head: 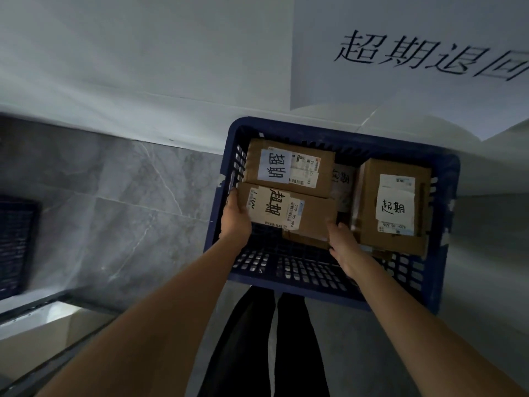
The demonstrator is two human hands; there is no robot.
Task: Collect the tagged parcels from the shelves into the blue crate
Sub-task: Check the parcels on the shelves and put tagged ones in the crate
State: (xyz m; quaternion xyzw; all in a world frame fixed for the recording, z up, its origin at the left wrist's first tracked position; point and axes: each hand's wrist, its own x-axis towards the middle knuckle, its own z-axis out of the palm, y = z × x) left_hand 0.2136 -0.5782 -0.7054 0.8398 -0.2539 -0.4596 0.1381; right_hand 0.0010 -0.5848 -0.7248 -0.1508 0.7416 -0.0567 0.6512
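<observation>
A blue slatted crate (315, 273) stands on the floor against a white wall. Inside it lie several brown cardboard parcels with handwritten tags. One tagged parcel (289, 212) sits at the crate's near left, and both hands hold it: my left hand (236, 217) grips its left end, my right hand (343, 245) grips its near right corner. Behind it lies a second tagged parcel (289, 167). A third tagged parcel (395, 204) lies on the right side. A smaller tagged item (342, 179) shows partly between them.
A white sheet with large black characters (429, 55) hangs on the wall above the crate. Grey marble floor tiles (114, 210) spread to the left. A dark crate-like object (14, 242) sits at the far left edge. A metal rail (43, 310) runs along the lower left. My black-trousered legs (266, 339) stand below the crate.
</observation>
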